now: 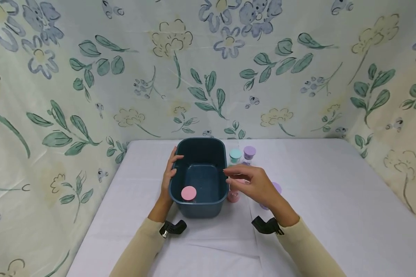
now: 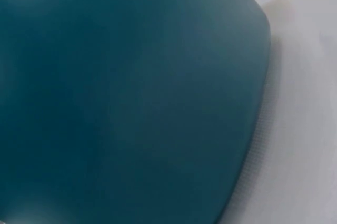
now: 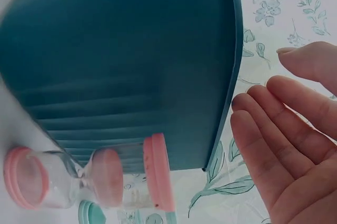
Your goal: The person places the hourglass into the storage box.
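Note:
A dark teal plastic bin (image 1: 198, 209) stands on the white-covered table. My left hand (image 1: 168, 177) grips its left side, with fingertips over the rim; the left wrist view shows mostly the bin's wall (image 2: 137, 97). Inside, near the front left corner, is a sand timer with a pink cap (image 1: 188, 193). My right hand (image 1: 251, 182) hovers by the right rim, empty, with fingers extended and thumb apart, as the right wrist view (image 3: 295, 134) shows. Just below it, a pink sand timer (image 3: 108, 176) stands against the bin's right side, partly hidden by the hand in the head view.
Beyond my right hand stand a mint-capped sand timer (image 1: 235, 154) and a purple-capped one (image 1: 249, 152). Another purple sand timer (image 1: 276, 187) is partly covered by the right hand. A flowered cloth (image 1: 208, 69) hangs behind the table.

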Demonstrator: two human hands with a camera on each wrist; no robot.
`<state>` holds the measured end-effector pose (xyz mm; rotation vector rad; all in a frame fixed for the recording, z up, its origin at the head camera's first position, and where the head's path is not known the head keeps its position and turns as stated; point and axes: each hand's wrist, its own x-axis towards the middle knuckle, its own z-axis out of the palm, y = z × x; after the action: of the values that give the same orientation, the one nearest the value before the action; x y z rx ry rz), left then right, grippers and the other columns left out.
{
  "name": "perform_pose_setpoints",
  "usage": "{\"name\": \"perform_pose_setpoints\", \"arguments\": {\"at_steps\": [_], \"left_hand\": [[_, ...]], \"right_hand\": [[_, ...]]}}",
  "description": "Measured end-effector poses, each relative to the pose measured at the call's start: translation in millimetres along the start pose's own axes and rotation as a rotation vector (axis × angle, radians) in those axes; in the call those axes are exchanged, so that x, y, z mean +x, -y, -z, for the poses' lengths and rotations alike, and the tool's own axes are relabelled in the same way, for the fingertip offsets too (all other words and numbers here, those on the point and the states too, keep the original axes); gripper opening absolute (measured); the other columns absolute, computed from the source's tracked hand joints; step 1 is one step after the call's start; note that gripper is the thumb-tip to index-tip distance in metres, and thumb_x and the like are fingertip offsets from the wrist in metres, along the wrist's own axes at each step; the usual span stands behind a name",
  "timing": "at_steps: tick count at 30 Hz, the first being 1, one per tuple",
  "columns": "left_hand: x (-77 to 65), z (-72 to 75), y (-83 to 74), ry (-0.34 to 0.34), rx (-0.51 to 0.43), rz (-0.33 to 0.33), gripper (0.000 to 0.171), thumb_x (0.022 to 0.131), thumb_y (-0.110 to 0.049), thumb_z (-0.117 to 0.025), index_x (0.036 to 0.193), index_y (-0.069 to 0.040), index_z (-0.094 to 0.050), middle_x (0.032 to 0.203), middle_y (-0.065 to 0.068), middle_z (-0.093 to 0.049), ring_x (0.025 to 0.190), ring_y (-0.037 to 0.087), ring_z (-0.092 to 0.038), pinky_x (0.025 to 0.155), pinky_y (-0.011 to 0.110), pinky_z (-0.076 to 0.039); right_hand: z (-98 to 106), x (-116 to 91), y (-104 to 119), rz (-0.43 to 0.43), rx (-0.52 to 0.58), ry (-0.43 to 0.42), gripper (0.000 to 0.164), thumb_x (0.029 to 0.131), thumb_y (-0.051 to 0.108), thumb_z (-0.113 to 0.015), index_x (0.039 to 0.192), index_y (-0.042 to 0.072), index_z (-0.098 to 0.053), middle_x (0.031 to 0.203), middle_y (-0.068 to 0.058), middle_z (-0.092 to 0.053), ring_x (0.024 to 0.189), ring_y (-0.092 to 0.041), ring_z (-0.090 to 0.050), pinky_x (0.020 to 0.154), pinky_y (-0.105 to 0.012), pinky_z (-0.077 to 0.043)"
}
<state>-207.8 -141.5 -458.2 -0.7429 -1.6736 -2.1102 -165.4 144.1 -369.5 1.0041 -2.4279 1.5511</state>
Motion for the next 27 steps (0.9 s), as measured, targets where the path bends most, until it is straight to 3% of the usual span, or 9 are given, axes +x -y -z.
{"name": "perform_pose_setpoints", "arguments": {"at_steps": [6,9,14,22,27], "left_hand": [[0.6,-0.8,-2.7,0.009,0.028,-0.009,0.047,0.089,-0.007,-0.024,0.129,0.014,-0.037,0.161,0.016,-0.005,0.148,0.027,-0.002,0.113,0.060,-0.005],[-0.3,-0.8,-4.3,0.002,0.026,0.000,0.047,0.089,-0.009,-0.025,0.128,0.014,-0.037,0.161,0.015,-0.006,0.148,0.026,-0.002,0.113,0.059,-0.005],[0.9,-1.2,-5.1,0.002,0.011,-0.001,0.048,0.089,-0.010,-0.027,0.129,0.014,-0.037,0.161,0.014,-0.007,0.147,0.027,-0.002,0.114,0.056,-0.006],[-0.5,1.4,-1.0,-0.015,-0.002,-0.002,0.047,0.088,-0.008,-0.027,0.128,0.015,-0.038,0.161,0.017,-0.007,0.147,0.027,-0.004,0.114,0.059,-0.004],[-0.5,3.3,0.7,-0.014,0.026,0.009,0.047,0.089,-0.009,-0.028,0.129,0.015,-0.037,0.161,0.012,-0.009,0.148,0.026,-0.003,0.114,0.058,-0.004]], "right_hand": [[5.0,-1.8,20.7,0.011,-0.049,-0.025,0.029,0.085,0.000,-0.068,0.115,-0.002,-0.067,0.111,-0.014,-0.068,0.098,-0.029,-0.067,0.083,-0.032,-0.054],[7.4,-2.3,21.4,0.009,-0.052,-0.040,0.030,0.086,0.001,-0.068,0.115,-0.001,-0.067,0.111,-0.014,-0.068,0.100,-0.032,-0.066,0.085,-0.031,-0.053],[14.7,-5.7,2.2,0.027,-0.126,-0.071,0.029,0.086,0.009,-0.070,0.115,0.005,-0.069,0.112,-0.006,-0.070,0.101,-0.022,-0.067,0.083,-0.026,-0.053],[24.6,-16.6,-9.9,0.016,-0.154,-0.110,0.029,0.085,0.007,-0.072,0.114,0.007,-0.069,0.111,-0.005,-0.070,0.100,-0.023,-0.066,0.083,-0.037,-0.054],[30.4,-23.1,-13.7,-0.017,-0.206,-0.139,0.030,0.085,0.008,-0.071,0.115,0.010,-0.069,0.112,-0.003,-0.070,0.102,-0.019,-0.066,0.085,-0.035,-0.053]]}}
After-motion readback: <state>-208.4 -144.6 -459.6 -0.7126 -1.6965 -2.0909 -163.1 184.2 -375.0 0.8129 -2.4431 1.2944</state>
